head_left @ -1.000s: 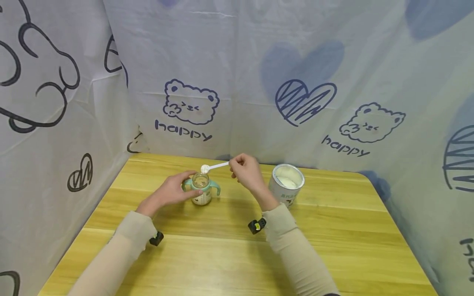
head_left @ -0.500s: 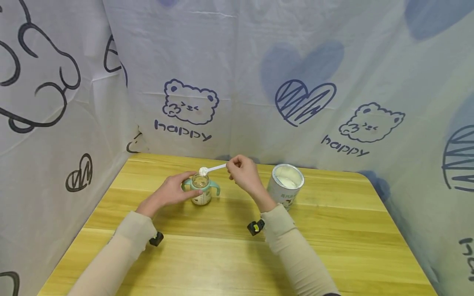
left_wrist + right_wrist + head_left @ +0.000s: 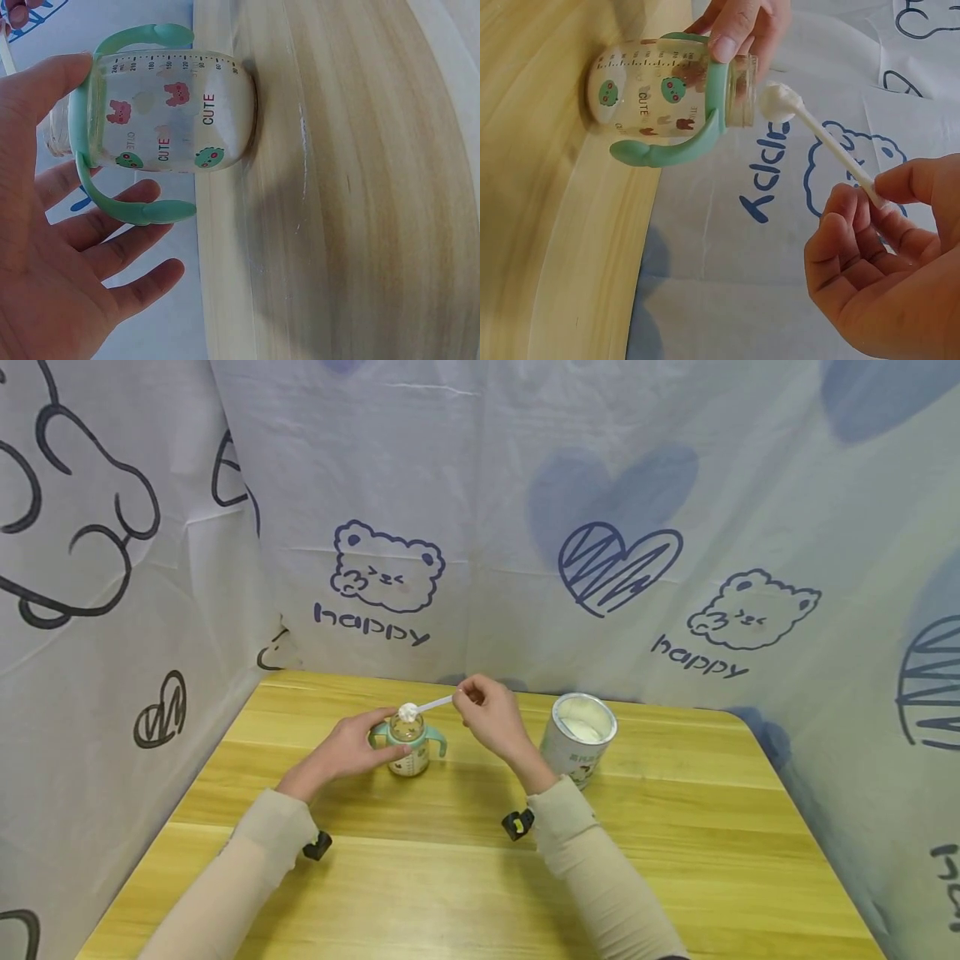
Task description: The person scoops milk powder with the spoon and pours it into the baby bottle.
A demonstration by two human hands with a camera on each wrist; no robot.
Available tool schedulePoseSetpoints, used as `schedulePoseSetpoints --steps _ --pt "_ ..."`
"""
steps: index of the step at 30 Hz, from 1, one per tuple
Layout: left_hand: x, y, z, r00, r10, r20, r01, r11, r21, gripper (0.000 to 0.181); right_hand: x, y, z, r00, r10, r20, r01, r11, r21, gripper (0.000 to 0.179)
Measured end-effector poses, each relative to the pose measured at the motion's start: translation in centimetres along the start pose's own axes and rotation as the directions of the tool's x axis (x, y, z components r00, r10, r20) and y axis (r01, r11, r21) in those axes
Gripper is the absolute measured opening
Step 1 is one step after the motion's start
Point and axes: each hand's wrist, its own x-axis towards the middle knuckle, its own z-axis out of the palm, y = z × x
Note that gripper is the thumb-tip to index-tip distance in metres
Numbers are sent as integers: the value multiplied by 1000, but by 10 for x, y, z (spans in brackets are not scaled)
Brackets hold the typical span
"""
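A clear baby bottle (image 3: 408, 765) with a green collar and two green handles stands upright on the table, its mouth uncovered. My left hand (image 3: 345, 747) grips it at the collar, the thumb in front and fingers behind. White contents show in the lower part of the bottle (image 3: 225, 112) in the left wrist view. My right hand (image 3: 491, 718) pinches the handle end of a white scoop (image 3: 437, 702). Heaped with white powder (image 3: 780, 101), the scoop's bowl is just above the bottle's open mouth.
To the right stands an open can (image 3: 562, 753) with pale powder inside, partly behind my right forearm. The wooden table (image 3: 420, 893) ends at a printed cloth (image 3: 480, 635) at the back, and more cloth hangs on both sides.
My right hand has moved slightly left and down, bringing the filled scoop over the bottle's mouth. The left hand and bottle have stayed in place.
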Motion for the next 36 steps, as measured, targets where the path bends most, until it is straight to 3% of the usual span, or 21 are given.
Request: schedulePoseSetpoints --steps 12,23,28,36 --pt "0 1 0 1000 2 1 -2 1000 4 80 1 9 4 989 -139 -50 133 985 -109 19" --pt "-1 0 -1 1000 4 3 -4 1000 -2 80 -1 15 5 956 -293 -33 278 934 -223 17" --pt "-1 1 0 1000 1 -1 -1 1000 15 80 -3 17 5 931 -365 -22 345 897 -276 16" --pt "-1 1 0 1000 2 -5 -1 1000 14 80 -3 22 7 872 -489 -33 454 831 -323 16"
